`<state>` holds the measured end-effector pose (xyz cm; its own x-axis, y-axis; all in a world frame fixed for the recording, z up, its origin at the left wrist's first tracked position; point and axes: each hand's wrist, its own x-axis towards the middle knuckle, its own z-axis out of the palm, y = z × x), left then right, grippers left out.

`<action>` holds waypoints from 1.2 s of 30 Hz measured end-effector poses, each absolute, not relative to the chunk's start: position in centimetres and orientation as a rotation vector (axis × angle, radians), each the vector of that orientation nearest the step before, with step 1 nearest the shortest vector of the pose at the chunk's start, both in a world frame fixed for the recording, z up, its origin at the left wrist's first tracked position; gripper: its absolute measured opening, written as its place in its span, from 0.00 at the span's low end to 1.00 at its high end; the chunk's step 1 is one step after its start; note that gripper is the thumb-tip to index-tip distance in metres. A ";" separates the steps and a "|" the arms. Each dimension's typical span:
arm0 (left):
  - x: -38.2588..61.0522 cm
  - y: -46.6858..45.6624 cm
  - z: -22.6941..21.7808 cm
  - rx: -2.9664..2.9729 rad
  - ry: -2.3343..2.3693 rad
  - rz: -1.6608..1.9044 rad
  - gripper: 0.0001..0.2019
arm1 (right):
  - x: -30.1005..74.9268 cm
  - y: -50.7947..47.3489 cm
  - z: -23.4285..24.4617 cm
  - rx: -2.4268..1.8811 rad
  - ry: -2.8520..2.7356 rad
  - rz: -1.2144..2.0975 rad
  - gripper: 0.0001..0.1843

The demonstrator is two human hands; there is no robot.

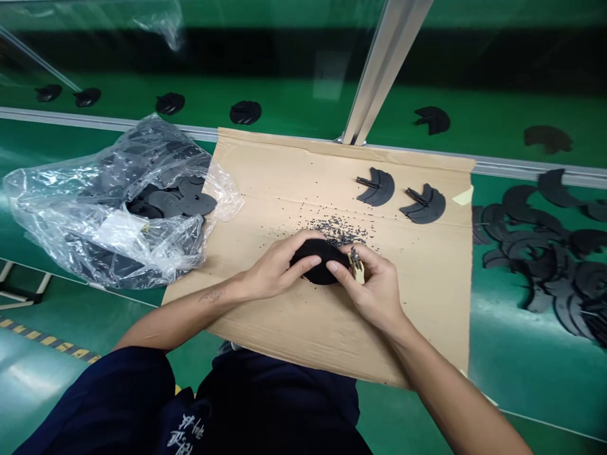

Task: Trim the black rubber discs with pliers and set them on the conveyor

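My left hand (275, 268) grips a flat black plastic part (318, 259) over a sheet of cardboard (427, 303), fingers curled round its near edge. My right hand (374, 284) is closed on a small beige-handled trimming tool (355, 265) whose tip rests against the part's right edge. A scatter of tiny black shavings (334, 229) lies on the cardboard just beyond the part. Two more black fan-shaped parts (379, 187) (424, 205) lie side by side further back on the cardboard.
A clear plastic bag (114, 202) full of black parts sits at the left. A heap of loose black parts (545, 240) covers the green surface at the right. Single parts (245, 112) lie on the green belt behind a metal rail (379, 63).
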<state>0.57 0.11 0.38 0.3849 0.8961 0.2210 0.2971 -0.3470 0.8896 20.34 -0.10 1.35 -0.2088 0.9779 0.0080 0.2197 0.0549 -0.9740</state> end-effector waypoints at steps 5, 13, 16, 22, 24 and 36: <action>0.5 -0.1 0.5 1.877 1.008 0.982 0.12 | 20.4 -0.2 1.0 -1.188 -1.565 1.178 0.15; 0.3 -0.1 0.7 1.988 1.028 1.011 0.11 | 20.6 -0.2 0.9 -1.180 -1.685 1.068 0.16; 0.1 -0.2 0.5 2.149 1.006 0.932 0.10 | 20.9 0.0 1.0 -1.113 -1.788 0.955 0.12; 0.1 -0.3 0.5 2.240 1.051 0.963 0.16 | 21.2 0.0 0.9 -0.955 -1.854 0.829 0.02; 0.0 -0.2 0.8 2.123 1.004 1.108 0.16 | 21.1 -0.1 0.9 -0.903 -1.820 0.803 0.05; -0.3 -0.2 1.6 2.061 0.888 1.277 0.12 | 20.8 -0.3 0.3 -0.800 -1.866 0.749 0.07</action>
<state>-0.35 -0.23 1.56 0.3296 0.7694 0.5471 0.2446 -0.6293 0.7376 20.79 -0.29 0.26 -0.3458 0.7838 0.5158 0.2099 0.6004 -0.7717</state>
